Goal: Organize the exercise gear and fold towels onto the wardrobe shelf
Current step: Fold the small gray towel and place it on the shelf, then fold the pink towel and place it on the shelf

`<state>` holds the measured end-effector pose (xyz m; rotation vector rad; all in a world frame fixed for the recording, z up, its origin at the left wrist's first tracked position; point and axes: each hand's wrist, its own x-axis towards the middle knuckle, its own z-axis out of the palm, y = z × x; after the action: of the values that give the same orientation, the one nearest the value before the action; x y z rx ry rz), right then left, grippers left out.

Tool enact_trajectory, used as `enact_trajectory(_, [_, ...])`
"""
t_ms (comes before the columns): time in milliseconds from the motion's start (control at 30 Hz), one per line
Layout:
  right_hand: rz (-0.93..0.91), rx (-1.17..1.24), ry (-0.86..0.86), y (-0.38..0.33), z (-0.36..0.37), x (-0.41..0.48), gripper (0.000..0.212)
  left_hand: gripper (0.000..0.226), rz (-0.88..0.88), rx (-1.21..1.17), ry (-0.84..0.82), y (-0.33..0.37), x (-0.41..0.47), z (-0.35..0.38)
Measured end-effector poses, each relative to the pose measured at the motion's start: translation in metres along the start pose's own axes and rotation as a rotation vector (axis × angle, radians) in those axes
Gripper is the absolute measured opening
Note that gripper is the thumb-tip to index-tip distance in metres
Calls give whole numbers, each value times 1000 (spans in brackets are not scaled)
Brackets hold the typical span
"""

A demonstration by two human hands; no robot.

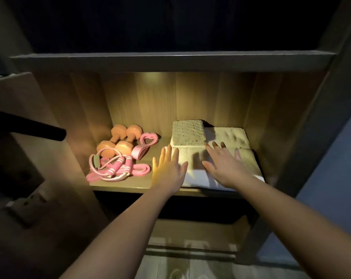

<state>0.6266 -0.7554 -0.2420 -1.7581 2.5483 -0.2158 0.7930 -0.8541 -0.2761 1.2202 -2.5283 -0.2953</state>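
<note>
On the lit wardrobe shelf [118,185], two orange dumbbells [119,140] lie at the left. Beside them are a pink heart-shaped resistance band [145,142] and a pink skipping rope [112,169]. At the right a large white folded towel [249,160] lies flat, with a smaller folded towel [188,132] on top of it at the back. My left hand [169,168] hovers with straight fingers at the towel's left edge. Fingers spread, my right hand [221,162] rests flat on the large towel. Neither hand holds anything.
A dark shelf board [170,60] spans above the lit compartment. A black rod [30,126] juts in from the left. The wardrobe's side wall [275,121] closes the right. Below the shelf is a dim lower compartment [190,228].
</note>
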Motion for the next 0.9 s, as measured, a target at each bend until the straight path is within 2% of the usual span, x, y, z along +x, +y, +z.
enact_trajectory(233, [-64, 210, -57, -39, 36, -150, 62, 60, -21, -178, -12, 9, -148, 4])
enact_trajectory(367, [-57, 361, -181, -52, 73, -231, 62, 61, -69, -372, -113, 5, -240, 22])
enact_trajectory(467, [-59, 385, -224, -59, 101, -281, 62, 59, -58, -367, -210, 6, -295, 37])
enact_trajectory(667, [46, 435, -250, -52, 144, -337, 59, 55, -83, -363, -307, 11, -349, 56])
enact_trajectory(767, [87, 472, -240, -47, 162, -354, 50, 47, -63, -367, -354, 11, -364, 64])
enact_trajectory(900, [155, 521, -137, -44, 167, -361, 35, 29, 83, -389, -326, 8, -366, 64])
